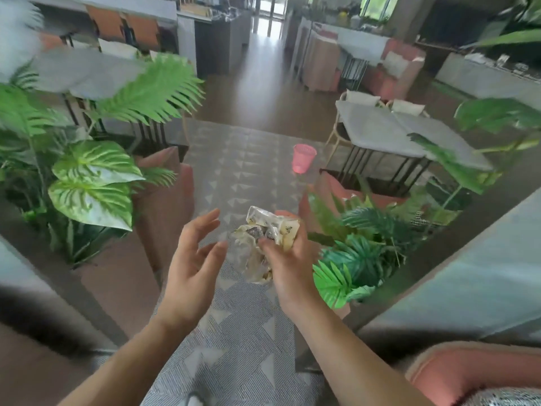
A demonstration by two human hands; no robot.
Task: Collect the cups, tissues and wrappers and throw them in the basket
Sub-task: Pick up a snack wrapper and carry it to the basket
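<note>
My right hand [288, 259] grips a crumpled bundle of clear and cream wrappers [263, 243] in front of me, over the patterned rug. My left hand [194, 259] is just left of the bundle with its fingers spread and relaxed, not touching it. A pink mesh basket [304, 158] stands on the rug farther ahead, a little to the right, near a grey table. No cups or tissues show apart from what may be inside the bundle.
Leafy potted plants [87, 183] crowd the left side, and more plants [360, 253] stand on the right. A grey table with black legs [389, 133] sits beyond the basket. Pink armchairs [480, 373] flank the rug aisle [248, 177] that runs ahead.
</note>
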